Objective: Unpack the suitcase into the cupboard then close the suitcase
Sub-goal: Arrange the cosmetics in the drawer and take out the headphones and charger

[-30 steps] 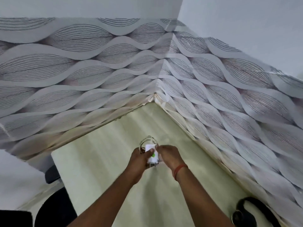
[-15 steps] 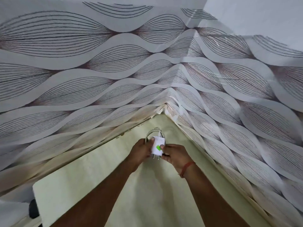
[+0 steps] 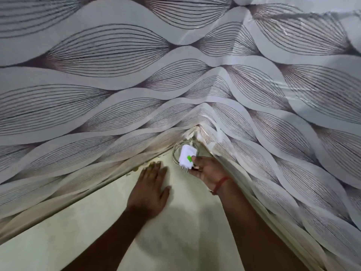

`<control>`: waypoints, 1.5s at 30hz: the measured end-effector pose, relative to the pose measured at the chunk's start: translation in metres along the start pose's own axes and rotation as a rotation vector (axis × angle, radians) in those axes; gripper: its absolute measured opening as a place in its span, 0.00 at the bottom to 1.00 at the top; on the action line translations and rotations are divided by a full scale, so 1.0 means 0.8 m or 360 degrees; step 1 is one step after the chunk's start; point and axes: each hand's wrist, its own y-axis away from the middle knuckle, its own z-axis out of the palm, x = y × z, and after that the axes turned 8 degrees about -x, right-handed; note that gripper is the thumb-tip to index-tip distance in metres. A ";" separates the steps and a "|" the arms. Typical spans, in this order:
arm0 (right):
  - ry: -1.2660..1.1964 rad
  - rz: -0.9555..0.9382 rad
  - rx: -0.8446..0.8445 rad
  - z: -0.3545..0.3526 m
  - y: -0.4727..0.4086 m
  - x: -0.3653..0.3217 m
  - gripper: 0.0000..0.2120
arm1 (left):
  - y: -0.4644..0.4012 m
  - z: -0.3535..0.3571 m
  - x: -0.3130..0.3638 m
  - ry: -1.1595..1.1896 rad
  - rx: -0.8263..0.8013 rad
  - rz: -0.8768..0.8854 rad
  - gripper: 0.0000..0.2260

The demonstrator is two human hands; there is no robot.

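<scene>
1: two hands were closed on the charger (image 3: pixel 186 155) half a second ago. by which is it held now?
2: by the right hand (image 3: pixel 209 173) alone. the white body is pinched under the thumb, with the fingers cupped beneath and the prongs pointed toward the viewer. the coiled cable (image 3: pixel 174 156) is gathered behind it. the left hand (image 3: pixel 150 184) has been taken off and is laid flat on the pale shelf (image 3: pixel 175 231), fingers straight, nothing held.
1: where has the charger been carried?
2: deeper into the cupboard (image 3: pixel 117 94), just short of the back corner. whether the shelf is touched by it cannot be told.
1: what is implied for the task?
2: the placing of this item is judged nearly done. the charger remains to be set down and let go. no suitcase is in view, so what is left to unpack cannot be told.
</scene>
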 end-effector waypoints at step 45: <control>0.1162 -0.0155 0.1552 -0.136 0.559 0.144 0.15 | 0.180 -0.054 0.362 0.0344 -0.0974 0.1068 0.05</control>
